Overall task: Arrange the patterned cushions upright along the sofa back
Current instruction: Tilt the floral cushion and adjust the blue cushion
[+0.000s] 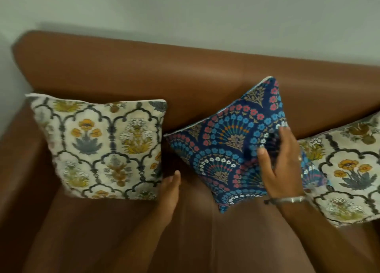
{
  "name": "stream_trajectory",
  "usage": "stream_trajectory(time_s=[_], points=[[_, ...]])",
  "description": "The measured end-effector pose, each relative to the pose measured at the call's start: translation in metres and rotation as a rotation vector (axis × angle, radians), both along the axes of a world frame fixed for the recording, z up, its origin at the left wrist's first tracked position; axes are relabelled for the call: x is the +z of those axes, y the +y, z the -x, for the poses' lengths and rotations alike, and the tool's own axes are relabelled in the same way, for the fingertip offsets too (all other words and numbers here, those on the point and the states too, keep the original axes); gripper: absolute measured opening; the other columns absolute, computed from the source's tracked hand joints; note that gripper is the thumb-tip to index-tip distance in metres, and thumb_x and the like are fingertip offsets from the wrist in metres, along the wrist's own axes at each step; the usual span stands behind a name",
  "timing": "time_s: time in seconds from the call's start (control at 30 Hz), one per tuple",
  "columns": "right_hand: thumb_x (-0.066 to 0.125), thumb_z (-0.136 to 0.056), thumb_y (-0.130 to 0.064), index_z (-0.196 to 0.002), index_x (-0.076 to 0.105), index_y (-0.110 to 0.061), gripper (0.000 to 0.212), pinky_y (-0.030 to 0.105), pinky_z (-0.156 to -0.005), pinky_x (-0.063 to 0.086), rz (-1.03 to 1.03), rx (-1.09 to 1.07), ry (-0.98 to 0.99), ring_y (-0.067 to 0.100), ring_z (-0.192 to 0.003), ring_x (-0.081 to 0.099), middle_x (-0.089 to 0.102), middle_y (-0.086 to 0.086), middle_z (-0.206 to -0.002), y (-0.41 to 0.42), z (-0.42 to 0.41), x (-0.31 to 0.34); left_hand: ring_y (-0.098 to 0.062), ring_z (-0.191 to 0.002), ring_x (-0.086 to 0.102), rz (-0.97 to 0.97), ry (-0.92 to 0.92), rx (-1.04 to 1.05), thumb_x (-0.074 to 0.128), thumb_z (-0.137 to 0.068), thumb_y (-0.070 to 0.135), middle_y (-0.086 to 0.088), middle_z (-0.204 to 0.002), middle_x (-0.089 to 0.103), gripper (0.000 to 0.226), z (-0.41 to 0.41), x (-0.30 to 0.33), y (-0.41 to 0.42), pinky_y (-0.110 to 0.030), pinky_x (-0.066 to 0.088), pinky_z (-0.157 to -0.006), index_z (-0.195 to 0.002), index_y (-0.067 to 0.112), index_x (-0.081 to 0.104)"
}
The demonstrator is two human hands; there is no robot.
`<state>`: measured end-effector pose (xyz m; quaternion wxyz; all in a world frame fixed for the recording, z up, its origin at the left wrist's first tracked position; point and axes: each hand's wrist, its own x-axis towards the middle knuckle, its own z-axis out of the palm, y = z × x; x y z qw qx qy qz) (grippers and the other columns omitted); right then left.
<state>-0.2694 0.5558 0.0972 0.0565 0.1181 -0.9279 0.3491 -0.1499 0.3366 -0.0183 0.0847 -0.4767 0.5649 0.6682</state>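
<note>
A cream cushion with yellow and grey flowers (102,145) stands upright against the brown sofa back (185,73) at the left. A blue cushion with fan-shaped flower rows (224,145) leans tilted on one corner in the middle. A second cream floral cushion (349,170) leans at the right, partly behind the blue one. My right hand (281,165) lies flat on the blue cushion's face, fingers spread. My left hand (170,188) is in the gap between the left cream cushion and the blue one, palm facing the blue cushion's lower edge, holding nothing.
The brown leather seat (102,231) stretches out in front of the cushions. The sofa's left armrest (18,149) rises beside the left cushion. A pale wall (205,15) runs behind the sofa back. A metal bangle (292,199) circles my right wrist.
</note>
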Motion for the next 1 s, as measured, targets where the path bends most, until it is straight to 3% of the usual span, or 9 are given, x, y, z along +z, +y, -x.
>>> stream_trajectory(time_s=[0.1,0.27,0.33,0.4,0.53,0.7,0.77,0.87,1.0], points=[[0.044,-0.094,-0.048,-0.149,0.035,-0.011,0.067,0.043,-0.117,0.031,0.087,0.147,-0.063,0.022,-0.144,0.034,0.04,0.012,-0.154,-0.063,-0.036,-0.01,-0.034,-0.092,0.068,0.371,0.004,0.007,0.06,-0.096,0.036,-0.008,-0.093,0.07,0.018,-0.048,0.024,-0.09,-0.045,0.056,-0.08,-0.099,0.021,0.069],[0.051,-0.086,-0.065,-0.154,0.026,-0.016,0.087,0.043,-0.117,0.031,0.249,0.144,-0.618,0.023,-0.145,0.034,0.035,0.006,-0.159,-0.2,-0.058,-0.041,-0.03,-0.099,0.061,0.715,-0.046,0.201,0.049,-0.098,0.047,-0.005,-0.108,0.061,0.042,-0.08,0.049,-0.249,-0.045,0.05,-0.086,-0.122,0.014,0.057],[0.052,-0.075,-0.077,-0.152,0.029,-0.021,0.098,0.048,-0.115,0.035,0.36,0.059,-0.763,0.026,-0.141,0.041,0.043,0.005,-0.153,-0.246,-0.056,-0.06,-0.028,-0.105,0.061,0.532,-0.052,0.198,0.036,-0.091,0.073,-0.001,-0.116,0.062,0.07,-0.074,0.036,-0.3,-0.047,0.051,-0.092,-0.131,0.019,0.054],[0.052,-0.088,-0.064,-0.148,0.034,-0.024,0.075,0.046,-0.112,0.039,0.481,-0.026,-0.805,0.027,-0.135,0.048,0.051,0.003,-0.143,-0.278,-0.055,-0.073,-0.027,-0.116,0.061,0.305,-0.006,0.122,0.023,-0.069,0.096,0.003,-0.129,0.062,0.1,-0.067,0.016,-0.33,-0.048,0.05,-0.098,-0.139,0.032,0.053],[0.042,-0.1,-0.048,-0.152,0.029,-0.021,0.06,0.042,-0.116,0.033,0.504,-0.136,-0.707,0.025,-0.141,0.04,0.043,0.004,-0.154,-0.308,-0.061,-0.085,-0.028,-0.13,0.054,-0.16,0.042,0.076,0.024,-0.05,0.105,-0.002,-0.144,0.057,0.117,-0.06,0.0,-0.336,-0.048,0.043,-0.108,-0.145,0.039,0.047],[0.043,-0.1,-0.044,-0.143,0.036,-0.033,0.045,0.0,-0.089,0.038,0.419,0.09,-0.453,-0.027,-0.108,0.049,0.051,-0.03,-0.126,-0.3,-0.067,-0.02,-0.035,-0.128,0.052,-0.548,0.162,0.218,0.016,-0.068,0.096,0.002,-0.138,0.057,0.101,-0.067,-0.004,-0.303,-0.059,0.043,-0.105,-0.141,0.035,0.052],[0.041,-0.098,-0.055,-0.144,0.034,-0.037,0.05,0.008,-0.094,0.041,0.315,0.18,-0.314,-0.02,-0.117,0.049,0.051,-0.031,-0.128,-0.299,-0.055,-0.005,-0.043,-0.13,0.051,-0.675,0.181,0.205,0.016,-0.061,0.101,-0.007,-0.145,0.055,0.109,-0.067,-0.018,-0.286,-0.069,0.041,-0.102,-0.142,0.037,0.052],[0.037,-0.096,-0.059,-0.15,0.032,-0.029,0.061,0.041,-0.102,0.047,0.086,0.294,-0.159,0.011,-0.126,0.054,0.057,-0.009,-0.137,-0.304,-0.03,-0.022,-0.044,-0.133,0.048,-0.744,0.206,0.284,0.01,-0.066,0.098,-0.009,-0.151,0.049,0.109,-0.058,-0.039,-0.264,-0.069,0.039,-0.104,-0.146,0.036,0.047],[0.029,-0.093,-0.068,-0.152,0.027,-0.026,0.072,0.045,-0.096,0.049,-0.148,0.34,-0.075,0.019,-0.122,0.057,0.058,-0.003,-0.136,-0.317,-0.014,-0.049,-0.047,-0.14,0.039,-0.811,0.202,0.285,0.01,-0.06,0.101,-0.013,-0.156,0.041,0.116,-0.058,-0.053,-0.253,-0.075,0.029,-0.107,-0.147,0.034,0.047]])
